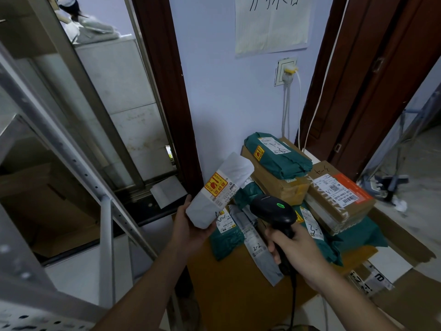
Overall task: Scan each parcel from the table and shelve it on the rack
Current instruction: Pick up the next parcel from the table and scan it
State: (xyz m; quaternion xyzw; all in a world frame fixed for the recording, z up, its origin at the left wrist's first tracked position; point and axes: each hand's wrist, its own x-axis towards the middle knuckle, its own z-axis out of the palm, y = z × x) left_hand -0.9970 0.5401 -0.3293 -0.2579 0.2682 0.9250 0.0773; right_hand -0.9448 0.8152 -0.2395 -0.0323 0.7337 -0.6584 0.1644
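- The right hand point(296, 247) has its fingers wrapped around the handle of a black barcode scanner point(274, 212) (a green light glows on top).
- The left hand point(191, 225) grips the lower end of a white parcel point(219, 192), tilted up above the pile, its yellow sticker facing the camera.
- Beyond both hands, green mailer bags point(278, 154) and cardboard boxes point(341, 199) lie heaped on the table point(238, 287).
- A grey metal rack point(71, 163) stands to the left.

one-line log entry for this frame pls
step: scan | left hand: holds white parcel, label up | right hand: grips scanner, green light on | table pile: unshelved
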